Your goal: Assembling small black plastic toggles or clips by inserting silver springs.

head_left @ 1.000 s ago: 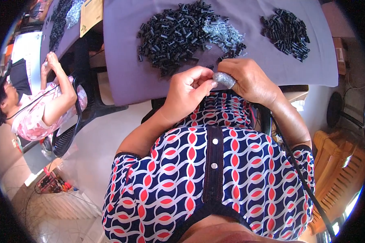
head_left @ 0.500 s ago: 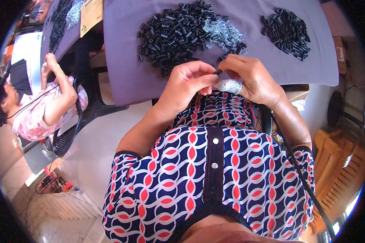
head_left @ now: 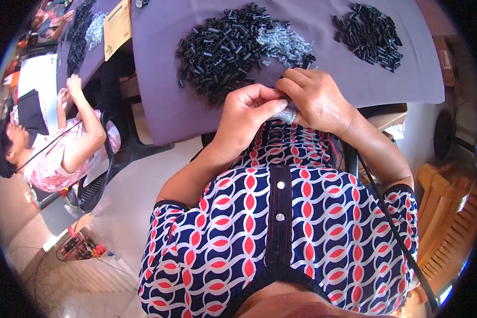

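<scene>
My left hand (head_left: 245, 117) pinches a small black plastic piece (head_left: 284, 97) between thumb and forefinger, just off the table's near edge. Against it my right hand (head_left: 319, 99) is closed, its bent fingers meeting the left fingertips and covering most of the piece. A silvery wrapping (head_left: 286, 115) covers the right thumb. Just beyond the hands lies a heap of small black plastic parts (head_left: 217, 53), several of them tube-shaped. Small silvery springs (head_left: 287, 45) are piled at its right side. Farther right sits a separate, smaller pile of black parts (head_left: 370, 38).
A grey-purple cloth (head_left: 161, 100) covers the table. At the left, a co-worker (head_left: 58, 153) sits on a black chair (head_left: 98, 183) with both hands raised. A brown paper sheet (head_left: 116, 29) lies at the far left. To my right stands a wooden chair (head_left: 448, 233).
My right hand has turned and closed in on the left, its fingers now over the small piece. The silvery thumb is more hidden. The whole view has shifted slightly.
</scene>
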A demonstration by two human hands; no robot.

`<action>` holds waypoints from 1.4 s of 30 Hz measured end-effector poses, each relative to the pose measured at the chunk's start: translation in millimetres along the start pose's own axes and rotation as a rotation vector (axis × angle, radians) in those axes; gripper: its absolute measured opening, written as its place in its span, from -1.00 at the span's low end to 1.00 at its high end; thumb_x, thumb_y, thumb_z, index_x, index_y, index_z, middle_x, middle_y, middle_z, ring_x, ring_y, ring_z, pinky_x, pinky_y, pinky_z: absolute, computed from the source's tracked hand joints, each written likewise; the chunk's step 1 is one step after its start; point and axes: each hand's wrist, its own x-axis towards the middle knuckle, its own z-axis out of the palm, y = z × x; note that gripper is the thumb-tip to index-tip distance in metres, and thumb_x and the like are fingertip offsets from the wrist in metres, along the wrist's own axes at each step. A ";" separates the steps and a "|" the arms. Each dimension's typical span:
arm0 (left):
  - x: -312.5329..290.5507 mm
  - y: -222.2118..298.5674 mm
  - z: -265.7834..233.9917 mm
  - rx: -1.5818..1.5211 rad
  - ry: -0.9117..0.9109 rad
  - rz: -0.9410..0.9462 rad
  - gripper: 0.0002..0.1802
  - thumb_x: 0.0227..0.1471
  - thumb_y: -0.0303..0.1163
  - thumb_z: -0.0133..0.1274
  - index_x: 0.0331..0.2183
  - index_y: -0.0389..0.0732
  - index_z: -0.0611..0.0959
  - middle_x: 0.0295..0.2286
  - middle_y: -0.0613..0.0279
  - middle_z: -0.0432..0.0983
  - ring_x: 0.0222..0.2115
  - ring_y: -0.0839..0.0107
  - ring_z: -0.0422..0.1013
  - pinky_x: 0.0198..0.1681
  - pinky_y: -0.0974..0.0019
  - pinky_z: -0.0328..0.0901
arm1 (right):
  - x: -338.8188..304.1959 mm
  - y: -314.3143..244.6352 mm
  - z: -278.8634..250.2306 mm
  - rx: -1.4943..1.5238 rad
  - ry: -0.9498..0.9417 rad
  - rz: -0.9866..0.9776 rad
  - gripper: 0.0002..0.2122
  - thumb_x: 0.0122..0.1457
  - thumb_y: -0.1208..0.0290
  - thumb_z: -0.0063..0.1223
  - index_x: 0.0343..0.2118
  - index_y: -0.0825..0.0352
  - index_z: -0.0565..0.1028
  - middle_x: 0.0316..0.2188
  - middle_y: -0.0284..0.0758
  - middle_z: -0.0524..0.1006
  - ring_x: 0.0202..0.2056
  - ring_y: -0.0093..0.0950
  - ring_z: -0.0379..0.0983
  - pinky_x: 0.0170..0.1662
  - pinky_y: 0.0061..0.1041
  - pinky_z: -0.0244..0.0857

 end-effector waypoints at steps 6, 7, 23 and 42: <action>0.8 3.9 -4.6 -0.380 -0.132 -0.235 -0.73 0.25 -0.36 0.03 -0.16 -0.37 0.66 -0.24 0.12 0.63 -0.23 0.40 0.55 -0.06 0.27 0.42 | -1.6 4.6 -2.7 0.150 0.016 -0.003 -0.64 -0.03 0.28 0.28 -0.22 0.35 0.46 -0.40 -0.24 0.48 -0.35 -0.17 0.51 -0.31 -0.25 0.43; 2.2 2.8 -5.5 -0.394 -0.182 -0.282 -0.74 0.25 -0.38 0.02 -0.15 -0.37 0.65 -0.19 0.06 0.63 -0.19 0.32 0.56 0.00 0.18 0.41 | -1.5 5.0 -1.6 0.151 0.017 -0.003 -0.64 -0.03 0.28 0.28 -0.22 0.35 0.46 -0.40 -0.24 0.48 -0.35 -0.17 0.51 -0.31 -0.25 0.43; 3.1 -13.3 -9.9 -0.611 -0.256 -0.335 -0.75 0.23 -0.38 0.05 -0.15 -0.34 0.64 -0.18 0.14 0.60 -0.11 0.33 0.51 0.09 0.16 0.32 | -1.7 5.2 11.3 0.246 0.024 -0.046 -0.63 -0.02 0.20 0.26 -0.26 0.38 0.47 -0.43 -0.20 0.48 -0.38 -0.12 0.51 -0.31 -0.22 0.42; -0.6 -4.4 -10.7 -0.284 -0.199 -0.202 -0.73 0.24 -0.36 0.07 -0.15 -0.37 0.65 -0.22 0.14 0.61 -0.20 0.42 0.53 -0.05 0.31 0.39 | -5.7 0.1 4.2 0.157 0.069 0.033 -0.50 -0.05 0.21 0.30 -0.05 0.37 0.51 -0.25 -0.19 0.55 -0.25 -0.16 0.53 -0.18 -0.25 0.45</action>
